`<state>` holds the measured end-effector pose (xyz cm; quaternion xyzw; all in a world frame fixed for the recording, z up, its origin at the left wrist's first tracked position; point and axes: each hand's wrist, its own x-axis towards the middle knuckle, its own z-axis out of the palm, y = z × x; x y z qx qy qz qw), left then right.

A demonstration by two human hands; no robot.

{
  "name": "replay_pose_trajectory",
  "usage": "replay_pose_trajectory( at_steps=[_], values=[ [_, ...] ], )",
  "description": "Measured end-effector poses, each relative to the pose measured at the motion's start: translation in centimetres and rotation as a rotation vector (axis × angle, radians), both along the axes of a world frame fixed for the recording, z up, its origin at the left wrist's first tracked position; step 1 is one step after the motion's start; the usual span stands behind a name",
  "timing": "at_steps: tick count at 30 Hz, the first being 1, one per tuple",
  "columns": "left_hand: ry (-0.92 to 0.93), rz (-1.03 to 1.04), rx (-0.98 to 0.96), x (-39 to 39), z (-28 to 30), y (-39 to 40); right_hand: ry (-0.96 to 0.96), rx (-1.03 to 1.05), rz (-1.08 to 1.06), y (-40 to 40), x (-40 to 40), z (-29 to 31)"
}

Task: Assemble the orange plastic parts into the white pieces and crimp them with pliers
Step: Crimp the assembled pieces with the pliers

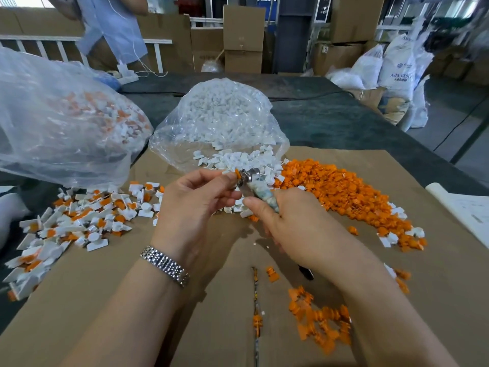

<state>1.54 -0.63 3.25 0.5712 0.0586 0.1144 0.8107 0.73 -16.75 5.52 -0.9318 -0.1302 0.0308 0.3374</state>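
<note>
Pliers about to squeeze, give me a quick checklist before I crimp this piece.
1. Worn grey-handled metal pliers gripped by right hand: ok.
2. Small orange-and-white plastic piece pinched by left hand: ok.
3. Piece at the plier tips: ok.
4. Orange part fully seated in the white one: cannot tell.
5. Fingertips clear of the jaws: cannot tell, they sit close.
6. Pile of loose orange plastic parts on the cardboard: ok.

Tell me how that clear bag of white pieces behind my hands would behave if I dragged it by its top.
The clear bag of white pieces looks thin and wrinkled, so it would likely be floppy and stretch rather than slide as one. Its mouth lies open on the cardboard with pieces already spilled, so more would probably pour out.
</note>
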Motion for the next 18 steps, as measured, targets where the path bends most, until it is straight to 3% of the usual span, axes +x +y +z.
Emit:
replay_pose_trajectory(
  at_steps=[6, 13, 18],
  values=[
    [0.028, 0.006, -0.012, 0.3, -0.4, 0.2, -0.115, -0.117, -0.026, 0.4, 0.4, -0.6],
    [0.051, -0.043, -0.038, 0.5, -0.4, 0.5, 0.159, 0.058, 0.035, -1.1, 0.6, 0.2],
    [0.053, -0.045, 0.021, 0.5, -0.5, 0.9, 0.025, -0.067, -0.192, -3.4, 2.2, -0.1]
  ],
)
